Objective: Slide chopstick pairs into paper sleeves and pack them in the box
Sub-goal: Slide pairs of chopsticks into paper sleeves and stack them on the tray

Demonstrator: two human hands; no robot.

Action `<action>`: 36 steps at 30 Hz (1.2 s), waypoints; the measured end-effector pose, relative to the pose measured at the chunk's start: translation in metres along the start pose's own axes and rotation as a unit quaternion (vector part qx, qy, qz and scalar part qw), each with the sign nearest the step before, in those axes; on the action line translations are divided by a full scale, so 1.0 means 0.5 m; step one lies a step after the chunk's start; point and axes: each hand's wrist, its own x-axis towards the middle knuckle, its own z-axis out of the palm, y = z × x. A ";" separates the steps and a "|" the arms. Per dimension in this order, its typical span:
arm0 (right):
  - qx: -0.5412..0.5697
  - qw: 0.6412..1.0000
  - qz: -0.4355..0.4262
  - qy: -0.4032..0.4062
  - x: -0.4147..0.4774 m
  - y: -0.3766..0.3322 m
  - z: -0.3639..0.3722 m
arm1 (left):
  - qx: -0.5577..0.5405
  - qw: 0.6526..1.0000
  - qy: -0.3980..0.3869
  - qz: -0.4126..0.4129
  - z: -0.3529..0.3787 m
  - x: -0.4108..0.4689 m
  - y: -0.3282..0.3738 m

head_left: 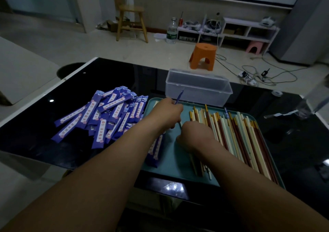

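Head view: both bare forearms reach out over a teal tray [170, 162] that sits on a dark glossy table [110, 75]. The left hand [166, 111] is closed around a purple paper sleeve [179, 98]; the sleeve's far end sticks up out of the fist, tilted toward the clear plastic box [197, 87], and its near part is hidden inside the curled fingers. The right hand [195, 134] lies just near and right of the left one, knuckles up, its fingers folded down. A thin pale stick shows between the two hands, but whether the right fingers grip it cannot be told, since the back of the hand covers them. To the right on the tray lies a spread of loose chopsticks [240, 135] in cream, yellow and dark red, running near to far, and the right wrist rests over their left edge. Another purple sleeve [154, 150] lies flat on the tray under the left forearm. Left of the tray, on the table, a loose heap of purple sleeves [105, 118] is piled. The box stands just beyond the tray's far edge, open at the top.
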 end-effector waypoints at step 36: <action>0.105 0.993 0.027 0.052 -0.008 0.131 -0.003 | 0.361 0.932 -0.043 0.004 0.118 0.036 -0.055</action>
